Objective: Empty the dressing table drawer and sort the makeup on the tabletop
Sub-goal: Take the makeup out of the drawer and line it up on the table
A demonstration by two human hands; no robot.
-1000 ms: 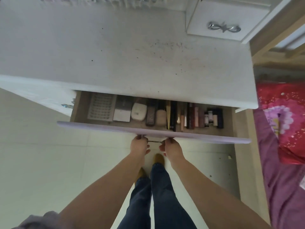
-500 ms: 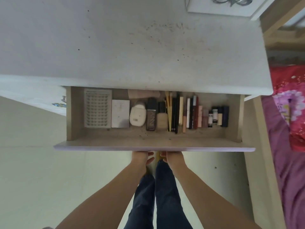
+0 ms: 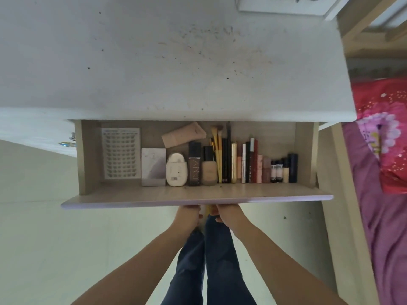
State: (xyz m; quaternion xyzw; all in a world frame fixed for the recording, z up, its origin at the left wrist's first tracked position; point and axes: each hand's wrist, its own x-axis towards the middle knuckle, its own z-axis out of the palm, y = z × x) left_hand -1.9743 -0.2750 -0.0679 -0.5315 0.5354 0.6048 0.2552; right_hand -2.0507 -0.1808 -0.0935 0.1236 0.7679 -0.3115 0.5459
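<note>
- Drawer (image 3: 198, 192) is pulled further out from under the tabletop (image 3: 154, 62) than half a second ago; more of its floor shows, plus the tube (image 3: 184, 134) lying slanted near the back edge, barely seen before.
- Both hands are still at the middle of the drawer's front edge, left hand (image 3: 187, 214) and right hand (image 3: 229, 213) side by side, fingers hidden under the front; grip can't be told.
- Makeup is still in a row inside the drawer: lash tray (image 3: 121, 153) at the left end, then compact (image 3: 153, 166), white bottle (image 3: 176, 171), dark bottle (image 3: 194, 164), foundation bottle (image 3: 208, 167), brushes (image 3: 217, 139), pencils and lipsticks (image 3: 253, 161), small dark tubes (image 3: 284, 169) at the right end.
- Tabletop carries only specks and stains; nothing is sorted there yet.
- Bedding (image 3: 383, 133) is on the right.
</note>
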